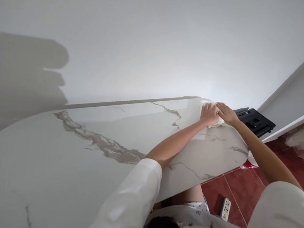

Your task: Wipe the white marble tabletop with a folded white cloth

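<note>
A white cloth with a frilled edge (216, 124) lies bunched on the far right end of a white marble-patterned table (123, 136). My left hand (209, 114) presses on the cloth, its fingers bent into the fabric. Just right of it, my right hand (226, 113) rests on the same cloth with its fingers stretched out toward the left hand. The two hands are close together, near the table's wall-side edge.
A white wall (159, 39) rises behind the table. Beyond its right end is a black case-like object (257, 121). On the red tiled floor (241, 187) lies a white power strip (225, 209). A red and white item (250, 162) sits by the table's right corner.
</note>
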The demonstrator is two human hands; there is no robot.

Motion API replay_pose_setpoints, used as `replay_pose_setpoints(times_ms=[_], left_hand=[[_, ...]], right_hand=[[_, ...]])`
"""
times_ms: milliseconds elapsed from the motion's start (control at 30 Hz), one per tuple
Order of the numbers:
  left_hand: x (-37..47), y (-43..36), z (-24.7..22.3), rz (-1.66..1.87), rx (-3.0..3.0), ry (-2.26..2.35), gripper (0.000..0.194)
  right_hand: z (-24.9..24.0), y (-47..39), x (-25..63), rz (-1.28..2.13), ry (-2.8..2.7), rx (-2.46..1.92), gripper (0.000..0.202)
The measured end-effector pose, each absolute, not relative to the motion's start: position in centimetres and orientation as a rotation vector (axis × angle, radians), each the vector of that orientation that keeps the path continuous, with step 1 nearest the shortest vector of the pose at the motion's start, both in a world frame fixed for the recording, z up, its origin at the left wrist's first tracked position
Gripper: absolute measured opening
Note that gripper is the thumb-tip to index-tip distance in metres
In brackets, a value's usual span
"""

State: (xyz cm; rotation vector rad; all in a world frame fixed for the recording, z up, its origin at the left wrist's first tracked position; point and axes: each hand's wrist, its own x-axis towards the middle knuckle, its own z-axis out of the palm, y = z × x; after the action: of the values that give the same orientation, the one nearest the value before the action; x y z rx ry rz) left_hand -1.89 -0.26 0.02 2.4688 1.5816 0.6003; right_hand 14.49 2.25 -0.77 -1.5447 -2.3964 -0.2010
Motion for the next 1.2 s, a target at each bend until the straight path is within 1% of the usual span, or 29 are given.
replay_pose_setpoints(times_ms=[167, 500, 767, 933, 1067, 1200], left_hand=[[-1.2, -4.7, 0.0, 0.614, 2.525, 1.461, 0.053], [-1.7, -12.6, -0.5, 0.630, 2.567, 1.340, 0.054], [-5.0, -17.6, 0.6, 0.535, 2.543, 1.244, 0.053], [-6.8, -16.5, 1.0, 0.614, 2.631, 1.306, 0.043], [-7.0, -13.2, 1.4, 0.637, 2.658, 1.381, 0.031], [-6.7, -9.0, 1.7, 0.575, 2.650, 1.473, 0.029]], right_hand=[[-0.9, -3.4, 15.6, -0.256, -2.353, -1.603, 0.052], [-0.4, -13.3, 14.7, -0.305, -2.307, -1.660, 0.053], [0.2, -19.8, 10.7, -0.446, -2.251, -1.696, 0.050], [-0.1, -18.4, 8.2, -0.382, -2.238, -1.726, 0.048], [0.2, -14.2, 7.6, -0.291, -2.334, -1.724, 0.048], [0.7, -9.3, 7.1, -0.241, -2.395, -1.779, 0.048]])
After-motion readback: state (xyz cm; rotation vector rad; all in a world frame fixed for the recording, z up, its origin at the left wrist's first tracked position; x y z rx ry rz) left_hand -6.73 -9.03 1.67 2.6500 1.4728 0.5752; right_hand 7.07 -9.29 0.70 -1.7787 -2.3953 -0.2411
